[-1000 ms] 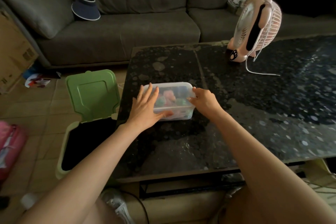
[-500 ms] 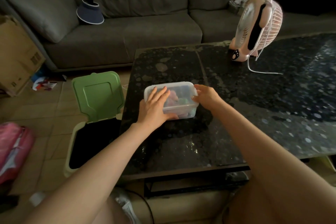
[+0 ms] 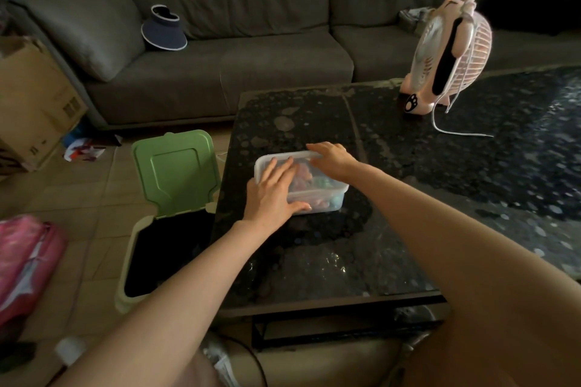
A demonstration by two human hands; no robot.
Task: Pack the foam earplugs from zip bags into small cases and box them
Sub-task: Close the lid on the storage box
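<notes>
**Pressing on a lidded box with both hands**

Far left of the table (image 3: 314,261), a pink bag (image 3: 25,261) is seen on the floor, and a carton (image 3: 34,97) is stood further back on the same side. Just beside the table's left edge a bin (image 3: 141,261) is placed, its green lid (image 3: 176,173) raised. Beyond the table's far left corner, a dark visor (image 3: 163,31) is laid on the sofa (image 3: 251,72).

On the left part of the table the left hand (image 3: 272,195) is spread flat over the box (image 3: 317,198), fingers straight on the lid and the thumb laid along the near wall; nothing is gripped. The box is clear plastic, is closed by its lid, and is set near the table's left edge, about midway between its near and far sides. Pink and teal items are made out through the wall, too blurred to be told apart. The right hand (image 3: 333,159) is rested on the lid's far rim, fingers stretched out leftward along it and not curled round it.

At the table's far side, right of centre, a pink fan (image 3: 449,53) is stood upright, and its white cord (image 3: 452,132) is trailed across the top.
</notes>
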